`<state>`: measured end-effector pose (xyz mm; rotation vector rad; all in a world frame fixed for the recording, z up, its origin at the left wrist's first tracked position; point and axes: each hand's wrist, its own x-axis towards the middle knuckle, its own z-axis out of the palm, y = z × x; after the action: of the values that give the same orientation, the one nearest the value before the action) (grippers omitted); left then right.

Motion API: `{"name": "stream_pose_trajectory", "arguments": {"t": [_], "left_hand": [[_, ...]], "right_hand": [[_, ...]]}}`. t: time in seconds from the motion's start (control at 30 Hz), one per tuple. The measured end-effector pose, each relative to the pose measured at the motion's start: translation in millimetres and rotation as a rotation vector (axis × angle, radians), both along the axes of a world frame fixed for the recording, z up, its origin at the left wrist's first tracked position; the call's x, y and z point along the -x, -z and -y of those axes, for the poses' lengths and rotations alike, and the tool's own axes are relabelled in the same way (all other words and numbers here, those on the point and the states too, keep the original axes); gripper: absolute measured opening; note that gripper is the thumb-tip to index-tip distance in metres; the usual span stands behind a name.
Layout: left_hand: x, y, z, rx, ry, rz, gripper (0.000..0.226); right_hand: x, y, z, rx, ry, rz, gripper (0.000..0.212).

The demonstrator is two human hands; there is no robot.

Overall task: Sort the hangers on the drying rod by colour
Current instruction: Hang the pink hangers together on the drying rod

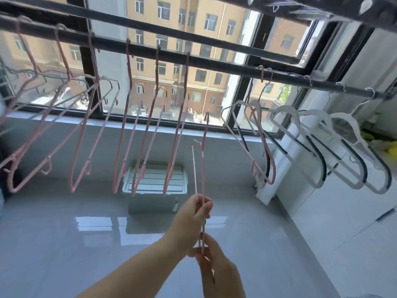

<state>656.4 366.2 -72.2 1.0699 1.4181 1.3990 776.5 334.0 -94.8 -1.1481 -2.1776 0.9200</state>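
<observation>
Currently the pink hanger (203, 168) is under the middle of the drying rod (214, 66), not touching it; the left hand (191, 214) curls closed round it, and the right hand (217, 269) pinches its lower end.

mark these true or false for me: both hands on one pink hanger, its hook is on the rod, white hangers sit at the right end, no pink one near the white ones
1. The left hand and the right hand both grip one thin pink wire hanger. True.
2. That hanger's hook sits over the dark metal drying rod. False: the hook hangs free below the rod.
3. The white plastic hangers hang toward the rod's right end. True.
4. No pink hanger hangs near the white ones. False: a stray pink hanger hangs right beside them.
</observation>
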Motion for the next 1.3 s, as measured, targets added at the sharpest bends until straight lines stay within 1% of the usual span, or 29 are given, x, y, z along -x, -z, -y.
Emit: {"name": "stream_pose_trajectory", "arguments": {"t": [0.03,0.1,0.17,0.23,0.3,0.4,0.5,0.67,0.77,0.83,0.93,1.0,1.07,1.17,1.2,1.27,1.3], "left_hand": [[-0.4,-7.1,-0.6,-0.028,0.017,-0.021,0.010],[1.6,-21.9,-2.1,-0.055,0.085,-0.080,0.015],[5.7,-38.2,-2.9,-0.067,0.152,-0.197,0.015],[10.2,-55.3,-3.6,-0.105,0.184,-0.275,0.015],[13.0,-71.7,-4.8,-0.158,0.190,-0.302,0.018],[13.9,-93.5,-10.6,-0.226,0.172,-0.341,0.027],[15.9,-115.0,-20.5,-0.240,0.142,-0.303,0.027],[21.5,-135.3,-29.9,-0.203,0.123,-0.214,0.014],[24.6,-135.3,-32.3,-0.146,0.110,-0.151,0.020],[25.6,-131.9,-33.1,-0.113,0.097,-0.137,0.022],[24.4,-126.0,-33.7,-0.080,0.089,-0.131,0.013],[22.5,-122.1,-34.3,-0.058,0.060,-0.148,0.013],[20.9,-117.9,-34.8,-0.041,0.019,-0.237,0.016],[16.7,-114.3,-32.1,0.008,-0.051,-0.473,0.020],[13.7,-113.3,-31.7,0.062,-0.082,-0.588,0.027],[4.4,-111.2,-30.3,0.150,-0.184,-0.810,0.051],[-3.1,-109.8,-28.6,0.104,-0.237,-0.856,0.060]], "right_hand": [[-3.4,-4.0,-1.1,-0.021,0.018,-0.021,0.044],[-8.1,-12.8,-3.6,-0.044,0.045,-0.084,0.042],[-9.4,-21.4,-4.6,-0.079,0.057,-0.142,0.041],[-7.7,-31.7,-4.6,-0.122,0.067,-0.197,0.040],[-4.3,-42.4,-6.0,-0.144,0.071,-0.245,0.040],[0.3,-61.3,-11.6,-0.198,0.079,-0.298,0.040],[4.1,-82.9,-21.5,-0.227,0.083,-0.350,0.039],[16.1,-100.9,-40.3,-0.144,0.064,-0.407,0.035],[21.6,-102.1,-44.5,-0.112,0.036,-0.421,0.034],[23.4,-99.7,-45.6,-0.108,0.037,-0.420,0.033],[23.6,-95.4,-45.2,-0.100,0.045,-0.397,0.032],[22.0,-94.1,-43.0,-0.099,0.043,-0.358,0.032],[15.5,-93.3,-43.1,-0.168,0.075,-0.270,0.036],[-4.3,-105.1,-54.4,-0.445,0.257,-0.198,0.038],[-11.4,-110.7,-62.0,-0.529,0.311,-0.166,0.038],[-22.2,-120.3,-80.3,-0.594,0.376,-0.019,0.041],[-25.3,-123.3,-89.0,-0.587,0.392,0.074,0.041]]}}
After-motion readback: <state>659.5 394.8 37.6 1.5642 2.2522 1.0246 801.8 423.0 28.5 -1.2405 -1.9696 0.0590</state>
